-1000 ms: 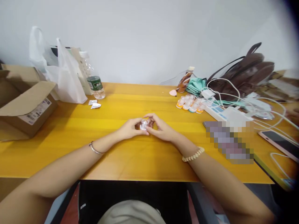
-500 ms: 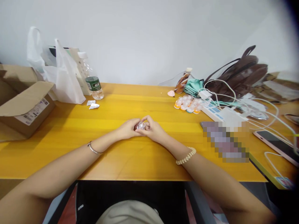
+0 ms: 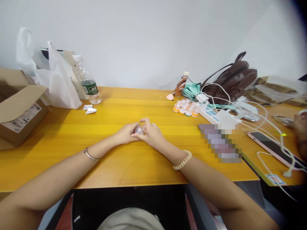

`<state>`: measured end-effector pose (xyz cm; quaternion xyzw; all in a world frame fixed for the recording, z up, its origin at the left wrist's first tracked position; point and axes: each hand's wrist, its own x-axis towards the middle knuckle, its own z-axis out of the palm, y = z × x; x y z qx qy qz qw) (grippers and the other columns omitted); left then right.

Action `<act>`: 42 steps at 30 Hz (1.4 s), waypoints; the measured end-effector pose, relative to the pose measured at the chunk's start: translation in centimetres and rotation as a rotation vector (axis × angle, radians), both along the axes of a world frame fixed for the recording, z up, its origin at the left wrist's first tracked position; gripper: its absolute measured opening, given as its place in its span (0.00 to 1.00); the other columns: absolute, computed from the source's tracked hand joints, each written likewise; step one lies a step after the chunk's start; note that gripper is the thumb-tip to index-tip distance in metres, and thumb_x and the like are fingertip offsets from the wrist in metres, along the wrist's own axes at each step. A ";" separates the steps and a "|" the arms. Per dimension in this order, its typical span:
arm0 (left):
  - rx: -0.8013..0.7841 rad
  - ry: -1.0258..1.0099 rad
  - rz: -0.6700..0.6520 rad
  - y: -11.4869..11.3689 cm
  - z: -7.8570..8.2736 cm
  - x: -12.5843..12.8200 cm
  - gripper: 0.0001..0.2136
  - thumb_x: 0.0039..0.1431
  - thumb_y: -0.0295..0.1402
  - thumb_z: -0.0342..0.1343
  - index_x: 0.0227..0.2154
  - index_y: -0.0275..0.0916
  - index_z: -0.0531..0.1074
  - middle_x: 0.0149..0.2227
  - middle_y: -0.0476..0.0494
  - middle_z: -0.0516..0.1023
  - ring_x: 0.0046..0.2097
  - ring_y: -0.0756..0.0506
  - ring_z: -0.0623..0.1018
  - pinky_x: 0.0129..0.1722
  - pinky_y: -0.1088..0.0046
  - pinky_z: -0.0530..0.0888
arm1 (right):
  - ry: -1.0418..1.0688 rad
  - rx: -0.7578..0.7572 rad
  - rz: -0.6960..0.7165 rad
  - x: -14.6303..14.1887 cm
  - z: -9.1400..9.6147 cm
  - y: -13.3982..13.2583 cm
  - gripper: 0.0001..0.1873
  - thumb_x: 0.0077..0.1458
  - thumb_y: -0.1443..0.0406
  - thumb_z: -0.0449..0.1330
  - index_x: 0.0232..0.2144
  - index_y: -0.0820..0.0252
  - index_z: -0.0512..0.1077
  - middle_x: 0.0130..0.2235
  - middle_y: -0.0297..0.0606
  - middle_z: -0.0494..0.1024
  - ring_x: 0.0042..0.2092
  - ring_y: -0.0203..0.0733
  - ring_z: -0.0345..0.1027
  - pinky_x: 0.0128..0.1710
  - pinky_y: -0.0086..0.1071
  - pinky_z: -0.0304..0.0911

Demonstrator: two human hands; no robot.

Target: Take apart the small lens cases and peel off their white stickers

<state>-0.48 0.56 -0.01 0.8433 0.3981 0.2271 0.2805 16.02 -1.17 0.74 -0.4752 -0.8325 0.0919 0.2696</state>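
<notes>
Near the middle of the wooden table (image 3: 115, 111), my two hands meet around a small clear, round plastic piece (image 3: 139, 130). My left hand (image 3: 127, 132) has its fingers closed on the piece from the left. From the right, my right hand (image 3: 152, 134) pinches it, the thumb along its near side and the index finger raised and bent above. The piece's lower part is hidden by the fingers. Several small clear containers with orange and teal rims (image 3: 186, 107) stand in a cluster beyond my right hand.
On the left are a cardboard box (image 3: 26, 118), a white plastic bag (image 3: 59, 86), a water bottle (image 3: 90, 88) and foil scraps (image 3: 91, 110). On the right, a brown bottle (image 3: 181, 85), power strip (image 3: 208, 113), cables, backpack (image 3: 230, 80) and phone (image 3: 273, 147). Another person's hand (image 3: 301, 124) shows at the right edge.
The view has turned slightly right, so things sit further left. My right index finger has lifted a little from the piece. Another person's hand now appears at the far right.
</notes>
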 end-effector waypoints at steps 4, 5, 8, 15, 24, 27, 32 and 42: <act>-0.018 -0.004 0.021 0.1 -0.1 0.2 0.13 0.47 0.38 0.56 0.33 0.37 0.64 0.27 0.52 0.69 0.28 0.50 0.68 0.28 0.77 0.63 | -0.048 -0.013 -0.007 -0.2 0.0 -0.1 0.23 0.53 0.54 0.54 0.47 0.59 0.59 0.27 0.35 0.73 0.32 0.44 0.68 0.34 0.34 0.59; -0.006 0.007 0.035 0.1 -0.2 0.2 0.11 0.46 0.37 0.56 0.31 0.37 0.64 0.26 0.52 0.68 0.27 0.51 0.67 0.27 0.77 0.62 | -0.040 0.012 0.013 -0.1 0.1 -0.2 0.23 0.52 0.56 0.54 0.48 0.61 0.58 0.30 0.37 0.74 0.33 0.44 0.68 0.36 0.35 0.59; 0.025 0.034 0.061 0.2 -0.3 0.2 0.08 0.45 0.33 0.54 0.26 0.38 0.61 0.23 0.54 0.65 0.25 0.51 0.65 0.25 0.77 0.60 | 0.018 0.103 0.055 0.0 0.3 -0.2 0.30 0.48 0.56 0.58 0.50 0.66 0.56 0.41 0.47 0.71 0.43 0.48 0.66 0.43 0.39 0.58; -0.007 0.008 0.029 -0.1 0.1 0.2 0.13 0.46 0.40 0.56 0.30 0.37 0.64 0.25 0.52 0.67 0.26 0.51 0.66 0.25 0.77 0.60 | 0.044 0.041 0.049 0.2 0.3 0.2 0.28 0.50 0.52 0.57 0.47 0.62 0.57 0.33 0.41 0.73 0.36 0.46 0.68 0.40 0.38 0.57; -0.002 0.027 0.043 0.1 -0.1 0.2 0.10 0.46 0.35 0.55 0.31 0.37 0.65 0.26 0.51 0.69 0.28 0.50 0.68 0.27 0.77 0.63 | 0.048 0.069 0.090 0.3 0.6 -0.2 0.26 0.47 0.58 0.58 0.47 0.63 0.57 0.39 0.45 0.72 0.39 0.46 0.66 0.40 0.37 0.56; -0.009 0.016 0.019 0.0 0.1 0.1 0.12 0.47 0.36 0.55 0.34 0.36 0.66 0.29 0.49 0.71 0.30 0.49 0.70 0.29 0.76 0.64 | 0.043 0.041 0.077 0.3 0.6 0.0 0.27 0.49 0.54 0.57 0.46 0.62 0.58 0.35 0.42 0.73 0.37 0.45 0.67 0.39 0.37 0.57; -0.041 -0.054 -0.023 -0.2 0.2 0.1 0.25 0.48 0.36 0.56 0.50 0.38 0.61 0.36 0.47 0.74 0.34 0.47 0.72 0.34 0.75 0.66 | -0.003 -0.048 0.073 0.2 0.5 0.1 0.19 0.51 0.56 0.56 0.43 0.60 0.60 0.27 0.35 0.72 0.30 0.42 0.66 0.35 0.35 0.57; -0.020 0.001 -0.002 -0.1 0.1 0.0 0.15 0.49 0.38 0.55 0.39 0.37 0.66 0.31 0.49 0.72 0.31 0.48 0.70 0.30 0.76 0.65 | 0.092 -0.028 0.080 0.4 0.4 0.2 0.26 0.47 0.54 0.59 0.45 0.59 0.58 0.32 0.37 0.70 0.33 0.43 0.65 0.34 0.34 0.58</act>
